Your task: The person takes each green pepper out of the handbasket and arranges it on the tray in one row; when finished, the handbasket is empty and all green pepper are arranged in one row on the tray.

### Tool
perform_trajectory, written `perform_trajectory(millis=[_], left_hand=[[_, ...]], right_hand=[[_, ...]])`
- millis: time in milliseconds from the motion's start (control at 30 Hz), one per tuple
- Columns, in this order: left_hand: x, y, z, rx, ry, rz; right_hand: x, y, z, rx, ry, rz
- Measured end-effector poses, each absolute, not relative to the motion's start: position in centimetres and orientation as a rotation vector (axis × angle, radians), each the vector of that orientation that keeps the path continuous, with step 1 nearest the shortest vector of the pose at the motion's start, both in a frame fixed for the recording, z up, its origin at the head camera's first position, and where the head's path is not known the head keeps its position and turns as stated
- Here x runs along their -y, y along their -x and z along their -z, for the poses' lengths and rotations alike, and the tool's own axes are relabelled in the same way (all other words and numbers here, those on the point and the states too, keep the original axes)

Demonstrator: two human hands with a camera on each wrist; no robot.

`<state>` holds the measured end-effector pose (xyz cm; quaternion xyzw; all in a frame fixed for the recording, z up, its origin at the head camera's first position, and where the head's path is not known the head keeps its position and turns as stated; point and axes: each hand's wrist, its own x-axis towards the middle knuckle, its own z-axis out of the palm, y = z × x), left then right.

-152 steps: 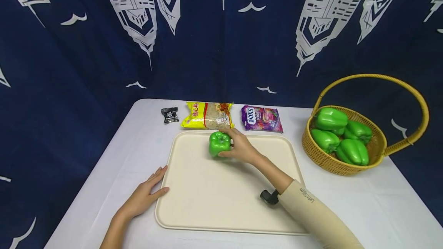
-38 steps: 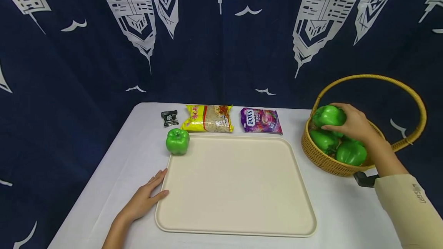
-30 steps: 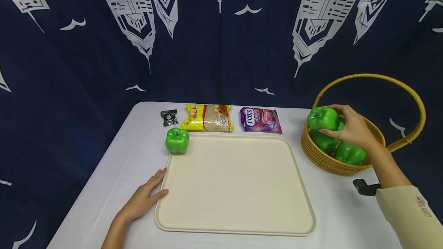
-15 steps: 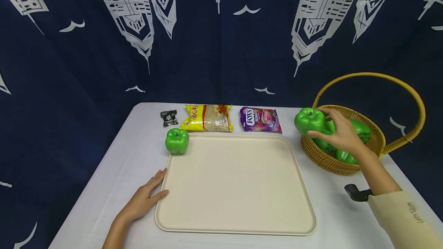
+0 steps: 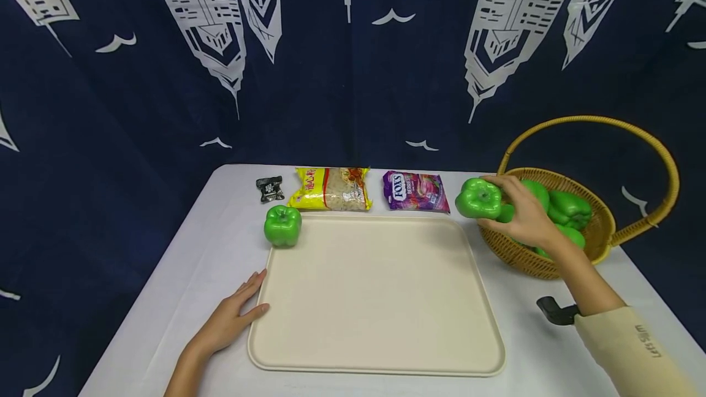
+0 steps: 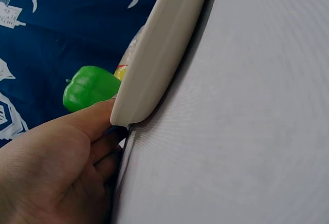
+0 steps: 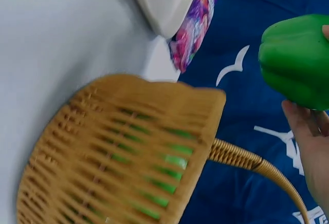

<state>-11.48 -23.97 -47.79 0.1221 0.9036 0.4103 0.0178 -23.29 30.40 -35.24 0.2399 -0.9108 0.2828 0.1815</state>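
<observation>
My right hand (image 5: 521,213) grips a shiny green bell pepper (image 5: 478,198) and holds it up at the basket's left side, near the tray's far right corner. The same bell pepper (image 7: 295,62) fills the right edge of the right wrist view. My left hand (image 5: 226,317) rests at the left edge of the cream tray (image 5: 375,299), fingers straight, thumb touching the rim; the left wrist view shows the thumb against the tray's side. Another green bell pepper (image 5: 283,226) sits at the tray's far left corner. Several more bell peppers (image 5: 570,209) lie in the wicker basket (image 5: 601,225).
Behind the tray lie a small black packet (image 5: 270,189), a yellow pasta bag (image 5: 331,189) and a purple Fox's candy bag (image 5: 416,191). The basket's tall handle (image 5: 667,164) arches over the right side. A dark blue printed curtain (image 5: 353,78) hangs behind the white table.
The first bell pepper went from my right hand to the tray's far left corner. My right hand then lifted another from the basket and moved left with it. My left hand stayed put.
</observation>
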Motion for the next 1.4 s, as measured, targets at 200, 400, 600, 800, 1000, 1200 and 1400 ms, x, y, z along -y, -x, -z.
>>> perform_trajectory(millis=[200,400,600,800,1000,1200,1400], left_hand=[[24.0,11.5,47.8,-2.801,-0.379,-1.279],[24.0,11.4,47.9,-2.798,-0.383,-1.286],[23.9,11.5,47.8,-2.805,-0.387,-1.279],[23.9,11.5,47.7,-2.8,-0.386,-1.278],[24.0,11.4,47.8,-2.808,-0.386,-1.276],[24.0,11.5,47.8,-2.804,-0.395,-1.272],[24.0,11.4,47.7,-2.786,-0.402,-1.298]], right_hand=[[-28.5,23.1,34.9,2.623,-0.65,-0.868],[-26.4,23.5,35.1,2.542,-0.744,-0.8],[-24.5,24.1,35.3,2.486,-0.891,-0.778],[-22.7,24.4,35.9,2.482,-0.944,-0.728],[-19.8,24.6,35.9,2.549,-0.971,-0.771],[-15.9,25.4,36.5,2.565,-1.102,-0.818],[-12.0,26.2,37.6,2.642,-1.171,-0.848]])
